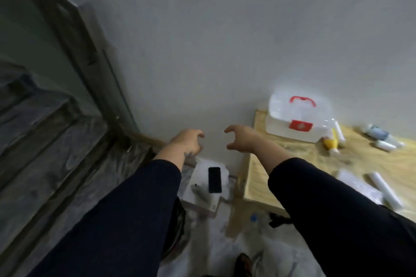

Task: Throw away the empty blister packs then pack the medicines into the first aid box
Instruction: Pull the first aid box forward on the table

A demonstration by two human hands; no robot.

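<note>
Head view: left hand [188, 141] and right hand [242, 138] raised before the grey wall, fingers curled apart, holding nothing; likely between steps. Translucent white plastic first aid box with red handle [297, 117] closed on pale wooden surface [281, 175], just right of right hand. White tubes [385, 189] scattered nearby, unpacked.

Both arms out, dark sleeves. Left hand [188, 140] and right hand [242, 137] empty, fingers curled apart, facing. First aid box [297, 119] closed on wooden worktop [258, 177], tubes beside. Blurred.
</note>
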